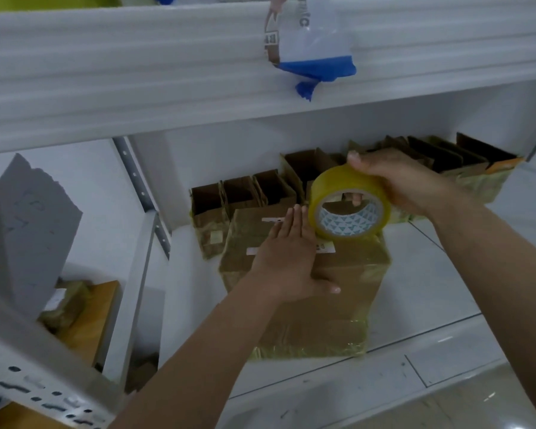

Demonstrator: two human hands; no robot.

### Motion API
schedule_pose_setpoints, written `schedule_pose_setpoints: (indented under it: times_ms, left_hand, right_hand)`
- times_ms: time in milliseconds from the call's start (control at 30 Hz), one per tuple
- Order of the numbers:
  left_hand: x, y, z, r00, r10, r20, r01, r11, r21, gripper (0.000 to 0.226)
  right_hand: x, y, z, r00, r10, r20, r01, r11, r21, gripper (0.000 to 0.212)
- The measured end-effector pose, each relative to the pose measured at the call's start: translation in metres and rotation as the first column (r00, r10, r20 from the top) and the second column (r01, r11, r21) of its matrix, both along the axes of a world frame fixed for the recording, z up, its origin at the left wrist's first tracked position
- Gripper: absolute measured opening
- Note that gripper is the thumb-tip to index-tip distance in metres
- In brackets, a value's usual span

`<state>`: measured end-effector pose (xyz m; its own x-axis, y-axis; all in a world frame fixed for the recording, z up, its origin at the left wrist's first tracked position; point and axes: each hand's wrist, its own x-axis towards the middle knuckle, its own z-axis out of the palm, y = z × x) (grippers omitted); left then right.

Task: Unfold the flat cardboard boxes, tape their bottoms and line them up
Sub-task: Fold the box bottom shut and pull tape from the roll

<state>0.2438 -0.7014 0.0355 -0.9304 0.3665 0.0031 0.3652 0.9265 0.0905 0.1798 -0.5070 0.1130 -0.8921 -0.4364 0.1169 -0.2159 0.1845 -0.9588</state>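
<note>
A brown cardboard box lies on the white shelf with its flaps closed and glossy tape along its edges. My left hand presses flat on the top of the box, fingers straight. My right hand grips a roll of yellowish clear tape, thumb over the outside and a finger through the core. The roll hangs just above the far edge of the box, right beside my left fingertips. Behind it, several opened boxes stand in a row along the back wall.
A white upper shelf beam runs across the top with a plastic bag and blue tape hanging from it. A perforated metal upright stands at the left. Grey sheet and more cardboard fill the left bay.
</note>
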Motion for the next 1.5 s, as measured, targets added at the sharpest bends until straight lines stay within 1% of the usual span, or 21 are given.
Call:
schedule_pose_setpoints:
  times_ms: [33, 100, 200, 267, 367, 400, 433, 500, 533, 600, 667, 733, 767, 800, 900, 1033, 1200, 1267, 1367, 1433, 1500]
  left_hand:
    - [-0.001, 0.001, -0.001, 1.0, -0.006, -0.002, 0.006, 1.0, -0.015, 0.128]
    - [-0.001, 0.002, -0.002, 1.0, -0.012, -0.009, 0.012, 0.998, -0.054, 0.124]
    - [-0.001, 0.0, -0.004, 1.0, -0.026, -0.016, 0.025, 0.999, -0.04, 0.121]
    - [0.0, 0.0, -0.004, 0.998, -0.052, -0.025, 0.051, 0.998, -0.019, 0.12]
    - [0.001, 0.004, -0.006, 0.997, -0.074, -0.03, 0.073, 0.997, -0.038, 0.121]
    - [0.002, 0.005, -0.007, 0.997, -0.071, -0.029, 0.069, 0.997, -0.043, 0.121]
    - [0.002, 0.006, -0.008, 0.997, -0.065, -0.03, 0.063, 0.997, -0.045, 0.122]
    - [0.001, 0.007, -0.009, 0.998, -0.057, -0.032, 0.056, 0.997, -0.043, 0.122]
    - [0.001, 0.007, -0.008, 0.998, -0.056, -0.03, 0.055, 0.998, -0.044, 0.122]
    - [-0.001, 0.007, -0.008, 0.998, -0.056, -0.026, 0.055, 0.997, -0.046, 0.122]
    - [-0.001, 0.006, -0.008, 0.998, -0.064, -0.03, 0.063, 0.997, -0.046, 0.121]
    - [0.0, 0.007, -0.009, 0.996, -0.086, -0.038, 0.084, 0.995, -0.049, 0.122]
    - [0.0, 0.008, -0.01, 0.995, -0.096, -0.038, 0.094, 0.994, -0.05, 0.122]
    - [0.0, 0.01, -0.01, 0.994, -0.1, -0.037, 0.098, 0.994, -0.05, 0.122]
    - [-0.002, 0.012, -0.012, 0.995, -0.1, -0.026, 0.099, 0.994, -0.055, 0.122]
    - [-0.004, 0.011, -0.014, 0.994, -0.107, -0.025, 0.106, 0.992, -0.064, 0.123]
    - [-0.007, 0.011, -0.019, 0.991, -0.129, -0.025, 0.127, 0.99, -0.069, 0.123]
    - [-0.011, 0.006, -0.014, 0.99, -0.143, 0.01, 0.144, 0.987, -0.069, 0.123]
    - [-0.022, -0.009, 0.002, 0.989, -0.137, 0.061, 0.142, 0.986, -0.085, 0.123]
    - [-0.024, -0.01, 0.005, 0.992, -0.122, 0.041, 0.125, 0.986, -0.108, 0.125]
    - [-0.018, 0.005, 0.001, 0.985, -0.171, -0.011, 0.17, 0.983, -0.074, 0.131]
  right_hand:
    - [-0.001, 0.005, -0.006, 0.999, 0.045, 0.018, -0.044, 0.998, -0.051, 0.041]
    - [0.001, 0.008, -0.017, 0.994, 0.095, 0.052, -0.09, 0.991, -0.098, 0.05]
    - [0.002, 0.006, -0.025, 0.997, 0.034, 0.072, -0.024, 0.99, -0.142, 0.071]
    - [0.003, 0.002, -0.021, 1.0, -0.011, 0.024, 0.013, 0.995, -0.096, 0.063]
    - [0.007, 0.005, -0.006, 0.998, -0.027, -0.052, 0.026, 0.999, -0.023, 0.032]
    - [0.007, 0.01, -0.004, 0.995, -0.06, -0.081, 0.059, 0.998, -0.01, 0.031]
    - [0.007, 0.016, -0.002, 0.988, -0.108, -0.111, 0.109, 0.994, 0.006, 0.039]
    - [0.011, 0.031, 0.003, 0.963, -0.198, -0.18, 0.212, 0.976, 0.057, 0.065]
    - [0.014, 0.038, 0.007, 0.954, -0.217, -0.208, 0.241, 0.966, 0.097, 0.069]
    - [0.016, 0.059, 0.017, 0.926, -0.242, -0.288, 0.305, 0.931, 0.199, 0.069]
    - [0.018, 0.082, 0.026, 0.905, -0.276, -0.323, 0.379, 0.868, 0.321, 0.071]
    - [0.02, 0.102, 0.023, 0.907, -0.297, -0.297, 0.404, 0.813, 0.419, 0.075]
    - [0.02, 0.11, 0.017, 0.913, -0.308, -0.269, 0.4, 0.81, 0.43, 0.077]
    - [0.02, 0.116, 0.008, 0.916, -0.323, -0.239, 0.397, 0.817, 0.418, 0.078]
    - [0.019, 0.127, -0.021, 0.922, -0.354, -0.155, 0.387, 0.846, 0.368, 0.064]
    - [0.017, 0.134, -0.061, 0.904, -0.426, -0.043, 0.414, 0.844, 0.341, 0.066]
    - [0.021, 0.122, -0.096, 0.899, -0.435, 0.048, 0.402, 0.864, 0.302, 0.062]
    - [0.025, 0.116, -0.098, 0.899, -0.429, 0.088, 0.391, 0.877, 0.28, 0.054]
    - [0.03, 0.104, -0.099, 0.912, -0.393, 0.115, 0.354, 0.898, 0.26, 0.034]
    - [0.032, 0.091, -0.104, 0.916, -0.384, 0.119, 0.347, 0.904, 0.25, 0.027]
    - [0.032, 0.079, -0.108, 0.887, -0.44, 0.142, 0.403, 0.886, 0.23, 0.023]
